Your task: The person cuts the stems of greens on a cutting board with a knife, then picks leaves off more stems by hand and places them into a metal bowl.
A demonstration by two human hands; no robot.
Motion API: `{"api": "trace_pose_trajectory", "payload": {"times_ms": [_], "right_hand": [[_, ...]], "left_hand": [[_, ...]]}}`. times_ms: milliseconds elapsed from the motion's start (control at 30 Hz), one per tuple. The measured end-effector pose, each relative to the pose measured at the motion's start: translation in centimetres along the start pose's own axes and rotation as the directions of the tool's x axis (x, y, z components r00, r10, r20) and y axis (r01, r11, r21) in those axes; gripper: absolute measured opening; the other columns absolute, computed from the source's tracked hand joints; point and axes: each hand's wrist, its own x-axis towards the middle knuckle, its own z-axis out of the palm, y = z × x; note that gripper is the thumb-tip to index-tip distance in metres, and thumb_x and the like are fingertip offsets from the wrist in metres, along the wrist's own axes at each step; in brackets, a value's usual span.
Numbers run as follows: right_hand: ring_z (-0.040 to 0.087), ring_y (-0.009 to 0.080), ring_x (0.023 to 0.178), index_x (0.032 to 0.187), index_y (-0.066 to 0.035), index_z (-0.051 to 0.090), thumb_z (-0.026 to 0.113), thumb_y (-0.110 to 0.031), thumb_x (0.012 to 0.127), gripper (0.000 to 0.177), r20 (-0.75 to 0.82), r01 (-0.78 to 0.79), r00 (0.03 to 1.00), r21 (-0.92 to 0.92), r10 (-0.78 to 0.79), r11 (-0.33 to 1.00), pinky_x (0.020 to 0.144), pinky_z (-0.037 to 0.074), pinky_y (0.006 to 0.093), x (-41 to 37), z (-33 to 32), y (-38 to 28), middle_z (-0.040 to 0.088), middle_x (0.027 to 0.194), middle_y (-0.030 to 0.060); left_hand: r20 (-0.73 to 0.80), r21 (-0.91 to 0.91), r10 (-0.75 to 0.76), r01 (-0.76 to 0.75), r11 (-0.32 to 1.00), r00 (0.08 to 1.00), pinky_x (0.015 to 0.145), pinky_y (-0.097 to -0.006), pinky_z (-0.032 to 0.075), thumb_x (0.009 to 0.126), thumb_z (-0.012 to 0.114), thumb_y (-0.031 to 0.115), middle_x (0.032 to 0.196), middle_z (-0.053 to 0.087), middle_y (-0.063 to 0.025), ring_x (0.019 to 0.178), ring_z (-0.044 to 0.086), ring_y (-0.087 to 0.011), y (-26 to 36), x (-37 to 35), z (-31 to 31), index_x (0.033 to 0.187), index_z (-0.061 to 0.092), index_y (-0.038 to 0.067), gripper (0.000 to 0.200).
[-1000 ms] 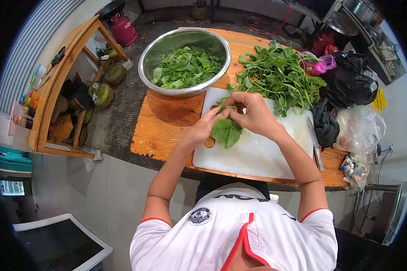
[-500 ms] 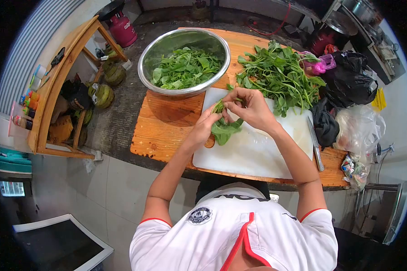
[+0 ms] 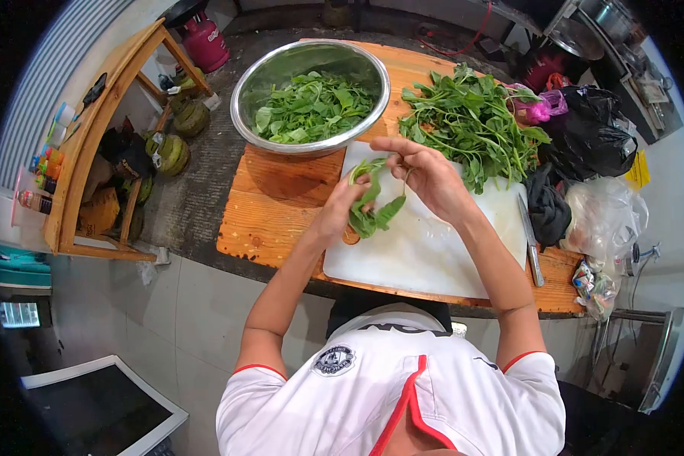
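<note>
My left hand (image 3: 340,207) is closed round a small bunch of leafy greens (image 3: 366,219), held above the left part of a white cutting board (image 3: 433,258). My right hand (image 3: 425,176) is just to its right, index finger stretched out. A thin leaf stem (image 3: 407,181) runs up from the bunch to its thumb and lower fingers, which seem to pinch it. Beyond my hands on the left stands a steel bowl (image 3: 243,125) with loose green leaves (image 3: 315,110) inside. At the board's far right edge lies a heap of leafy stems (image 3: 471,125).
A knife (image 3: 530,239) lies along the board's right edge on the wooden table (image 3: 251,220). Black plastic bags (image 3: 589,137), a clear bag (image 3: 604,216) and a pink bag (image 3: 538,110) crowd the right side. To the left is a wooden shelf (image 3: 91,152) above green gas cylinders (image 3: 173,158).
My right hand has drawn slightly up and away from my left, its index finger now straightened. The leaves in my left hand hang more loosely, and a thin stem shows between the hands.
</note>
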Motion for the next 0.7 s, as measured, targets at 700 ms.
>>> {"api": "trace_pose_trajectory", "payload": {"times_ms": [700], "right_hand": [[0.025, 0.0356, 0.149, 0.160, -0.004, 0.020, 0.038, -0.025, 0.101, 0.066, 0.165, 0.233, 0.972, -0.730, -0.165, 0.643, 0.123, 0.020, 0.0460, -1.1, 2.1, 2.4, 0.029, 0.158, 0.0208]], "left_hand": [[0.250, -0.249, -0.203, 0.265, 0.931, 0.947, 0.080, -0.0354, 0.051, 0.096, 0.052, 0.011, 0.098, 0.057, -0.0075, 0.087, 0.060, -0.0180, 0.6, -0.6, 1.1, 0.127, 0.047, 0.007, 0.031]]}}
